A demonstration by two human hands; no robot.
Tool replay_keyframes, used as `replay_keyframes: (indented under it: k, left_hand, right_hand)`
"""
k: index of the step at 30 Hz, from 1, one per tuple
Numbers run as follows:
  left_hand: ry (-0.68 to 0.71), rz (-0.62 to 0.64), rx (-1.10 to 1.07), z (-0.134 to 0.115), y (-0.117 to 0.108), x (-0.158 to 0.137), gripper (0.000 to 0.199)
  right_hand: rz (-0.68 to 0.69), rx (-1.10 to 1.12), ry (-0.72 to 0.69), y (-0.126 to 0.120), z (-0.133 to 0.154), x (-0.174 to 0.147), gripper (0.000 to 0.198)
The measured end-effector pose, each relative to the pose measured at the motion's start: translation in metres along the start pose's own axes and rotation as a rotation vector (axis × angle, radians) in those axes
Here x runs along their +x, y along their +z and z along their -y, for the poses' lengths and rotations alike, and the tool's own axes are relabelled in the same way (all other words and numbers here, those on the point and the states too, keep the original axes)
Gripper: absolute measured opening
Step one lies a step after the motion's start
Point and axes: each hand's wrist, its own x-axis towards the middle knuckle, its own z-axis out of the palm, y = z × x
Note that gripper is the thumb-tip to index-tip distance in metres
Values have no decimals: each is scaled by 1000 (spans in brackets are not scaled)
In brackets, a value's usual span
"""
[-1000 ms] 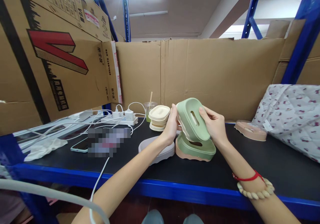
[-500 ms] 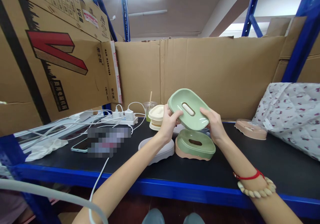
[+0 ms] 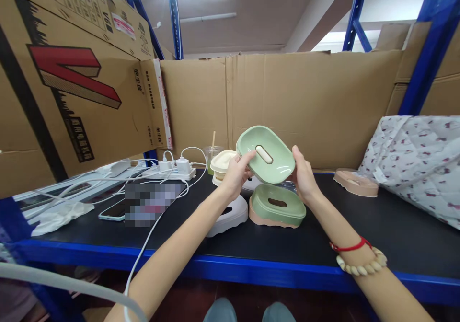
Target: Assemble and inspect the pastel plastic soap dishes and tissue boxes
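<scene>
Overhead, a pale green oval tray [image 3: 268,154] with a cream slot in its middle is held tilted above the desk [image 3: 323,235], gripped at its left rim by the left hand [image 3: 235,173] and at its right rim by the right hand [image 3: 304,176]. Directly beneath it, a green tray is nested in a pink base [image 3: 276,212] near the desk's middle. A white base [image 3: 228,216] is seen just left of that, cream lids [image 3: 223,165] and a cup [image 3: 212,153] behind. Further left, a power strip [image 3: 168,172], cables and a phone [image 3: 112,210] are laid out. A second pink base [image 3: 355,183] and a cloth [image 3: 420,164] are seen toward the right edge.
</scene>
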Motion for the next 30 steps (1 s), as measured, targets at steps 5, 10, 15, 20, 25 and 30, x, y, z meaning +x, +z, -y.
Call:
replay_keyframes:
  k: [5,10,15,20,25,30]
  left_hand:
    - [5,-252,-149,0,-4,9,4]
    - [-71,-306,-193,-2,-10,14,12]
    - [-164,-316,-106,-3,-14,16,27]
    - [-241,-322,-82,-3,-19,18,23]
    - [-291,-260,-91,-5,-20,19,11]
    - [-290,-148,-104,-6,-19,17,7]
  right_hand:
    - [-248,-159,-159,-20,-5,21,35]
    - [-368,-624,-261,-39,-19,35,33]
    - [-135,-1127,-155,-36,-20,28,34]
    - [-127,-1402,171,-38,-12,20,28]
    - [-173,-1471,383,-51,-23,30,27]
    - [-204,-1457,378,-56,-28,34,16]
